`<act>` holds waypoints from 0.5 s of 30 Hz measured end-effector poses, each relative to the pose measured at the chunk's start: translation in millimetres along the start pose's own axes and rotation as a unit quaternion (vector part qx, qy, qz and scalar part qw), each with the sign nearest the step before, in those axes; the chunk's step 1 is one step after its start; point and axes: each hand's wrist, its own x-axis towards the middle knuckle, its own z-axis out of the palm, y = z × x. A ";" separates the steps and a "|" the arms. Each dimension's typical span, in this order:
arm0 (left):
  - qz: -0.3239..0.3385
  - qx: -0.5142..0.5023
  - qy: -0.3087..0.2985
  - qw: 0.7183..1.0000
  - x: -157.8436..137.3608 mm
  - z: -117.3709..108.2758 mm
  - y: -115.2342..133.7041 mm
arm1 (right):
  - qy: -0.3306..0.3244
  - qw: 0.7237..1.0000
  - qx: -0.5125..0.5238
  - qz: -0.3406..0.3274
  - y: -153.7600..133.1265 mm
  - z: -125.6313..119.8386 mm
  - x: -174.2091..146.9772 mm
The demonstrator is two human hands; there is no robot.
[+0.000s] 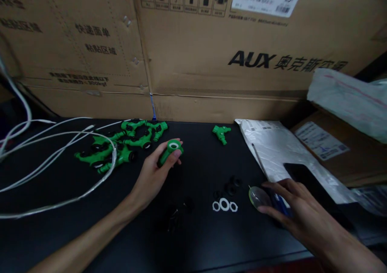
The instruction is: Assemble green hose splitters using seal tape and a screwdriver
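Note:
My left hand (152,162) is wrapped round a green plastic hose splitter (166,154), its round opening tilted up with a white ring inside. At the right, my right hand (298,202) has its thumb and forefinger at the edge of a round clear disc (259,197) with a yellow-green rim. A dark blue object (279,203) shows partly beneath that hand; its kind is hidden. Between my hands lie white ring washers (224,204) and several black rings (231,188). Small black parts (173,216), hard to make out, lie nearer me.
Several green splitters (111,144) are heaped at the left beside white cables (60,164). Another green splitter (221,133) lies farther back. Large cardboard boxes (196,63) wall off the back. A silver mailer bag (269,144), thin rod (258,158) and black phone-like slab (302,176) are at right.

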 end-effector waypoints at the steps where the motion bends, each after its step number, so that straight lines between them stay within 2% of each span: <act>1: 0.000 0.001 -0.002 1.000 -0.1 0.1 0.6 | -0.004 1.000 -0.002 0.000 1.9 4.1 0.3; 9: -0.013 -0.005 -0.039 0.999 1.4 -1.5 -1.1 | -0.007 1.000 0.021 0.007 -1.2 9.2 22.8; 15: -0.008 -0.029 -0.051 0.998 -1.6 1.4 -4.5 | -0.027 0.992 0.123 -0.002 -11.5 -1.3 23.3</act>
